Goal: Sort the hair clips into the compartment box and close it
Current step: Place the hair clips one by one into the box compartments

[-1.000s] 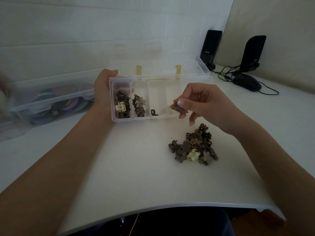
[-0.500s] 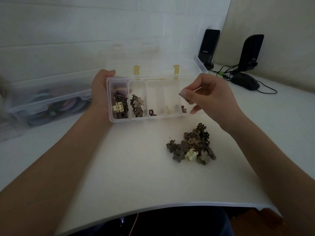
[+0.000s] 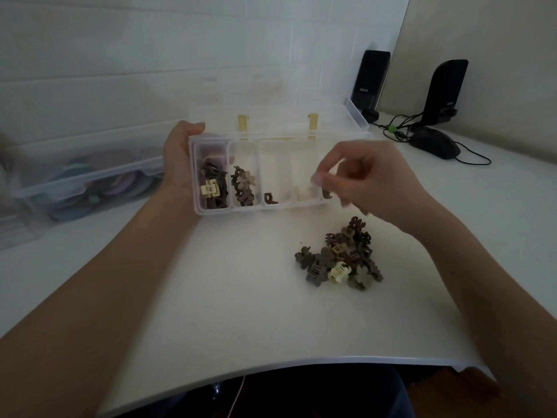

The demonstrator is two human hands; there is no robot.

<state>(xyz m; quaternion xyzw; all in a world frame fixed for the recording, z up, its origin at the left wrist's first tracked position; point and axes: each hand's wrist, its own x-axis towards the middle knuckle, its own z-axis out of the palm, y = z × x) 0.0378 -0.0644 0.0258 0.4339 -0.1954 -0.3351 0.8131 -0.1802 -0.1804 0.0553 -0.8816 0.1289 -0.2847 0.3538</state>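
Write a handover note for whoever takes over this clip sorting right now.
Left hand: grips the left end of the compartment box, steadying it on the table.
Right hand: over the box's right end, fingertips pinched; blurred, so whether it holds a clip I cannot tell.
Done: the two leftmost compartments hold several clips each; one brown clip lies in the third, and at least one pale clip in the fourth.
Left: the pile of clips on the table in front of the box is unsorted; the lid stands open behind and must be closed last.
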